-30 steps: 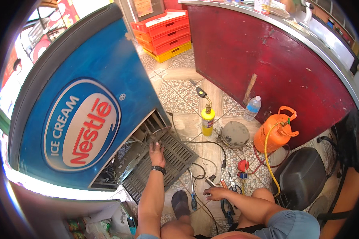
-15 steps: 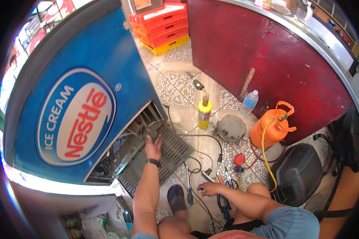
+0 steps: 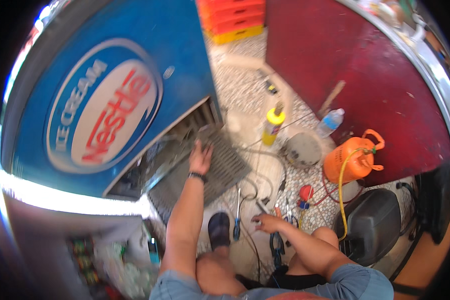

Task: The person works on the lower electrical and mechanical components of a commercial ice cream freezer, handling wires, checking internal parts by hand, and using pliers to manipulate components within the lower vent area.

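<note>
Standing at the left, a large blue cabinet [image 3: 185, 82] is fronted at its low opening [image 3: 192, 121] by a dark-grey, rectangular slatted grille [image 3: 224, 162], its long axis slanting from lower left to upper right, slats facing upward. Over it the left hand [image 3: 201, 158] is spread, no grip being visible. Handling the grille is judged the step in hand; a firm rim hold would be called for next. Rightward, the right hand [image 3: 268, 223] is held loosely bent, seemingly empty, near blue-and-black-handled pliers [image 3: 276, 248].
</note>
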Available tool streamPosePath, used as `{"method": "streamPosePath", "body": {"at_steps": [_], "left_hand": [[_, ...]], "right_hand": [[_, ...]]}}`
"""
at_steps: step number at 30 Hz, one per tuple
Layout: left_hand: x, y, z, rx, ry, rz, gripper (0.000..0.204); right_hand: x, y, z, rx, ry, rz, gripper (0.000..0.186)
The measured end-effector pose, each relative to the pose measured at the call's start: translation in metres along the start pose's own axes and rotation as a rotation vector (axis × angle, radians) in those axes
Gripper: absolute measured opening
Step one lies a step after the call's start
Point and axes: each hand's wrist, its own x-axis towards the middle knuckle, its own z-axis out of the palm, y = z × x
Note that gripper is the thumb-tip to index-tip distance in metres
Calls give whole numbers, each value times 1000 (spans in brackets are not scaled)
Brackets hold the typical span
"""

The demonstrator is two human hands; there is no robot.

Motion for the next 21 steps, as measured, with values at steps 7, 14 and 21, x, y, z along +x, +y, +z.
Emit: {"method": "streamPosePath", "body": {"at_steps": [7, 14, 21], "left_hand": [[-2, -1, -6, 128, 79, 132, 44], [-6, 7, -4, 183, 36, 140, 48], [-14, -7, 17, 567, 135, 419, 61]], "right_hand": [[7, 12, 14, 132, -2, -27, 48], [4, 7, 6, 111, -1, -10, 48], [6, 6, 3, 112, -19, -16, 49]]}}
